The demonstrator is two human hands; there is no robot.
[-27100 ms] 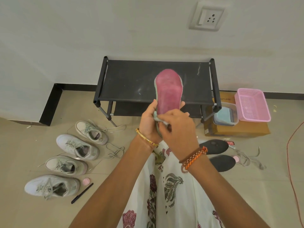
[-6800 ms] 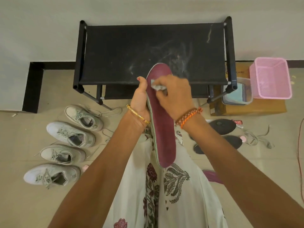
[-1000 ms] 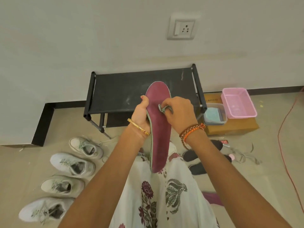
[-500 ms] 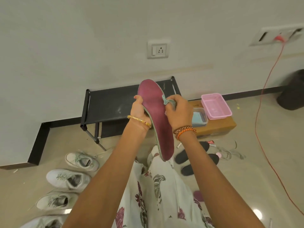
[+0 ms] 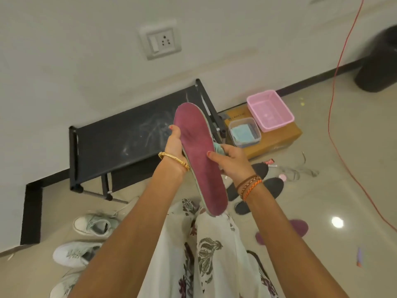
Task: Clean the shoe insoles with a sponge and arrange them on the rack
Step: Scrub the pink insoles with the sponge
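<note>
It looked like a room in a home. Beyond the fingers [image 5: 174,134] stood a low black shoe rack [image 5: 120,145] against a plain wall with a socket [image 5: 160,42]; sneakers [image 5: 94,224] lay on tiled floor below-left of them.

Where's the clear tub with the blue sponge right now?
In the head view, the clear tub sits right of the rack on the cardboard box, beside the pink basket.

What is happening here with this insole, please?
A person holds a maroon insole upright between both hands. The left hand grips its edge; the right hand grips the other edge, with a pale sponge tucked in its fingers. The black rack behind holds no insoles yet; others lie on the floor.
</note>
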